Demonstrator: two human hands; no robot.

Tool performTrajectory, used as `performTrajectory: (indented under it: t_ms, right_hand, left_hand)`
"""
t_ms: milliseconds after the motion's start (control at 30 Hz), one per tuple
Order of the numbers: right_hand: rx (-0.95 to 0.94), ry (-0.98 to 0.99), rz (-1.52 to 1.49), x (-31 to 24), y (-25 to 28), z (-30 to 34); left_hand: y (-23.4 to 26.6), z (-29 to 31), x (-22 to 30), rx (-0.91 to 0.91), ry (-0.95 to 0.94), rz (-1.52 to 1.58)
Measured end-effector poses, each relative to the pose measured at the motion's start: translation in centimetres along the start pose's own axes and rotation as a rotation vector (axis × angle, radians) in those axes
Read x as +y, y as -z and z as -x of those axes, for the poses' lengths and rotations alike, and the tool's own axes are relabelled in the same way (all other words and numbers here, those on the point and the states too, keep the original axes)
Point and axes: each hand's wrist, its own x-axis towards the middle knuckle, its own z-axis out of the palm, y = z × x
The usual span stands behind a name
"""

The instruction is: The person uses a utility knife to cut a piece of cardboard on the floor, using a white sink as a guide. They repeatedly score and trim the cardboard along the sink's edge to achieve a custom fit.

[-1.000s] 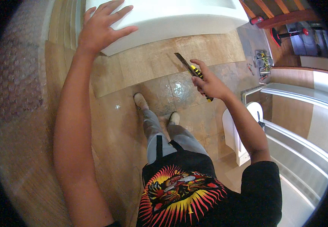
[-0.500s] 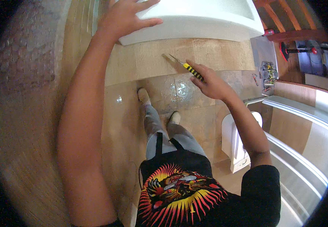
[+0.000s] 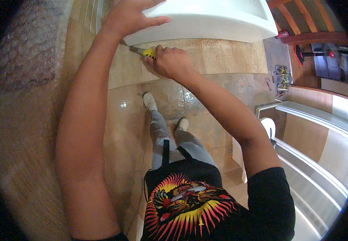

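At the lower left corner of the white basin (image 3: 206, 20): the work is concentrated where its underside meets the beige tiled wall (image 3: 222, 54).
Left hand (image 3: 128, 16): spread flat and pressed on the basin's front edge, nothing gripped.
Right hand (image 3: 170, 62): closed around a yellow utility knife (image 3: 144, 51).
Knife position: blade tip is hidden under the basin's rim, just below the left hand.
Doing it well: the blade is best kept shallow along the joint, drawn away from the bracing fingers, with steady pressure.
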Motion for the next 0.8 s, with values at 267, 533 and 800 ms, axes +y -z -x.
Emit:
performTrajectory:
  t_ms: [267,533,800]
  right_hand:
    - [0.107,-0.054,0.085,2.1,-0.6,0.3]
    - [0.114,-0.099,0.099,5.4,0.3,1.6]
    - [0.072,-0.244,0.259,11.4,1.6,4.5]
  left_hand:
    - [0.4,-0.2,-0.4,0.004,-0.01,0.004]
    - [0.3,0.2,-0.7,0.004,-0.036,-0.021]
    - [0.1,0.0,-0.3,-0.017,0.011,-0.009]
